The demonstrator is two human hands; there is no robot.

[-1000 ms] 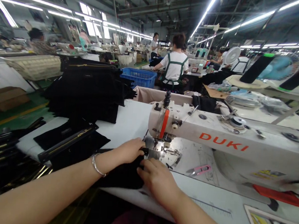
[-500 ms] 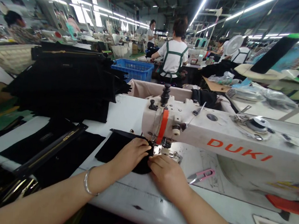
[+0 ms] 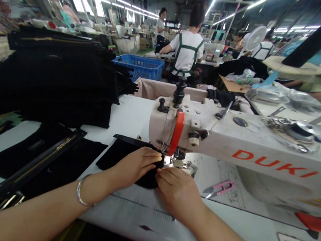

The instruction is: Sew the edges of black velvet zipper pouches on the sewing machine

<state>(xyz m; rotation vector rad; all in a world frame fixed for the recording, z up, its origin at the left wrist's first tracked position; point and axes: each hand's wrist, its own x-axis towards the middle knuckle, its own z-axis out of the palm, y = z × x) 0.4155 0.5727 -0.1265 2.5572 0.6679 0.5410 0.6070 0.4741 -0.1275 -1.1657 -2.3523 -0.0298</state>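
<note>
A black fabric piece [image 3: 115,156] lies flat on the sewing machine bed, its right edge by the lit presser foot [image 3: 171,160]. My left hand [image 3: 134,165] rests on top of it, fingers stretched out towards the needle area and thumb apart. Close in front of the foot, my right hand [image 3: 177,187] has its fingers drawn together on the fabric's right edge, pinching it; the fingertips are partly hidden. The white sewing machine [image 3: 212,136] marked DUKI stands just beyond both hands. Pink-handled thread snips [image 3: 220,188] lie right of my right hand.
A tall stack of black fabric pieces [image 3: 52,77] stands at the left. Nearer lie black panels with a gold zipper [image 3: 59,147]. Behind the machine are a blue basket [image 3: 142,68] and a co-worker [image 3: 187,51] with their back turned. A thread cone [image 3: 316,40] stands at the right.
The view has shifted slightly, with the stack and panels sitting further left. Both hands stay on the fabric by the presser foot; the fabric shows little movement.
</note>
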